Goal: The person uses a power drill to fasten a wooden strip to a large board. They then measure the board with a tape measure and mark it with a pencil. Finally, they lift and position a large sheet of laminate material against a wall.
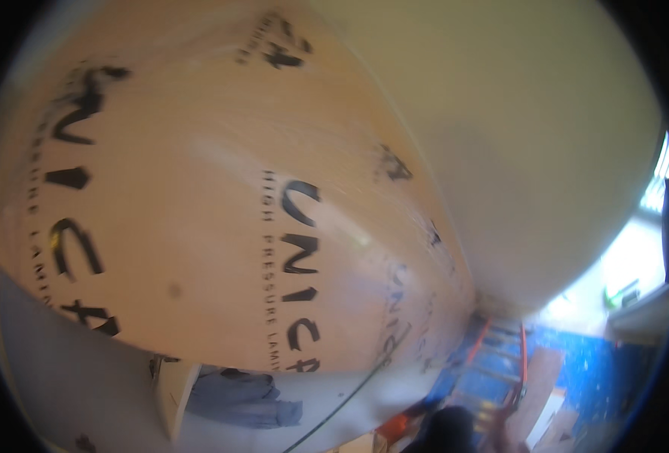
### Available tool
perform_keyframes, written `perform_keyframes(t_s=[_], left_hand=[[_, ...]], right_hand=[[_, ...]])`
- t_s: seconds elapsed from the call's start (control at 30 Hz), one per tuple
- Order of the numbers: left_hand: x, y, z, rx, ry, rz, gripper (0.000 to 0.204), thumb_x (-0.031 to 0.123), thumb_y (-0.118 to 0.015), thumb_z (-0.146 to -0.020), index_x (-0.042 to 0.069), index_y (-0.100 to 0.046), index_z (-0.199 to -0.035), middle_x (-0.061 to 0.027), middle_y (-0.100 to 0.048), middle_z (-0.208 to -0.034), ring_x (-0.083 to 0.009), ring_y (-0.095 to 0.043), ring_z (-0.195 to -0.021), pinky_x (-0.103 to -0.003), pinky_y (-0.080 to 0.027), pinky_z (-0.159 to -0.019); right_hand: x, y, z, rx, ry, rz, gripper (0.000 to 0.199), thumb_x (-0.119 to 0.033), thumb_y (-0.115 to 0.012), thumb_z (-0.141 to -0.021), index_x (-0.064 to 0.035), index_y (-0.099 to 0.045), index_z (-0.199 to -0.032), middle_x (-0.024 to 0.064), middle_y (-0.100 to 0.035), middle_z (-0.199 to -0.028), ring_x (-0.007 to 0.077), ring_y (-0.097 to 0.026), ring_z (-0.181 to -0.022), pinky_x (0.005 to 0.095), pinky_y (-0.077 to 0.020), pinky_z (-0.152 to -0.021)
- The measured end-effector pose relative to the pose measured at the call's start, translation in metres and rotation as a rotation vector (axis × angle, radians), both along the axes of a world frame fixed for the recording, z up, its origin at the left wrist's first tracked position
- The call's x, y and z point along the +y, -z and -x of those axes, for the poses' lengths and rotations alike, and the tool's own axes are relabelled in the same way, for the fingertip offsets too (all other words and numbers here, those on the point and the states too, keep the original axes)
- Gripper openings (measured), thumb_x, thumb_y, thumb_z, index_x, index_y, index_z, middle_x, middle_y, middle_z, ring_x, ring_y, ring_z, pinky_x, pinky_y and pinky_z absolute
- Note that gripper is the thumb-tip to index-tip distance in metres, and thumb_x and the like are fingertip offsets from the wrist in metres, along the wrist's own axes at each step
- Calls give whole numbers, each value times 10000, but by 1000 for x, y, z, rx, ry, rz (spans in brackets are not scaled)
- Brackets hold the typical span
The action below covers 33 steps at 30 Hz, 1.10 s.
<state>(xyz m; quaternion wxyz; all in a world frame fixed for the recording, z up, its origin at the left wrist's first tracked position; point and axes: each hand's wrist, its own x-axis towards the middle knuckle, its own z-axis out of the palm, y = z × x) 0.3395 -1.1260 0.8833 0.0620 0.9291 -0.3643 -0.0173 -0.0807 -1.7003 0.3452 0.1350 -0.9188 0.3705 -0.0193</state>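
Tan laminate sheet (198,211) (black lettering), blue floor (598,362), orange ladder (493,355).

A plain cream wall (515,128) fills the upper right, curving with the lens toward the rim. At the far right edge a window (657,181) lets in strong daylight, and the patch below it is washed out to near white. Low on the right the floor (591,362) is covered in blue (sheeting or paint, hard to tell which), with an orange-railed ladder (493,355) lying or leaning across it and pale wooden boards (538,385) beside. Everything there is blurred.
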Motion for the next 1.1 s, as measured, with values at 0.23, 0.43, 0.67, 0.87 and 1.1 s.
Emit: perform_keyframes(t_s=[0.23,0.43,0.67,0.87,1.1], left_hand=[[-29,-27,15,-15,6,-271,482,92,-673,-936,188,-668,-1408,-61,-704,-1413,-322,-767,-1051,-458,-653,-779],[-30,-20,8,0,11,-316,483,107,-678,-939,188,-666,-1415,-63,-704,-1416,-325,-773,-1006,-463,-655,-769],[-28,-3,7,15,19,-348,485,124,-684,-943,188,-663,-1423,-65,-704,-1420,-329,-780,-953,-470,-657,-756],[-32,15,5,15,37,-380,487,139,-689,-946,189,-660,-1429,-67,-703,-1423,-333,-786,-908,-475,-659,-746],[-45,4,12,-60,80,-405,462,188,-671,-971,188,-658,-1433,-81,-705,-1436,-323,-792,-869,-480,-661,-716]], right_hand=[[-27,-40,-39,-97,242,-136,517,-226,-642,-1091,-89,-541,-1579,164,-662,-1371,294,-625,-1306,464,-490,-1112],[-71,-109,-99,-471,555,-352,521,-224,-651,-1095,-78,-537,-1583,161,-706,-1323,277,-663,-1269,435,-514,-1082],[-196,-356,-211,-1224,523,-427,527,-209,-666,-1095,-57,-533,-1581,162,-740,-1296,261,-698,-1236,408,-537,-1061],[-256,-643,-260,-1353,88,-23,562,-244,-672,-1081,-19,-526,-1575,212,-561,-1561,358,-540,-1458,488,-452,-1196],[-247,-883,-315,-1208,-435,529,765,-561,-681,-1030,-41,-550,-1576,221,-481,-1640,441,-437,-1534,572,-356,-1258]])
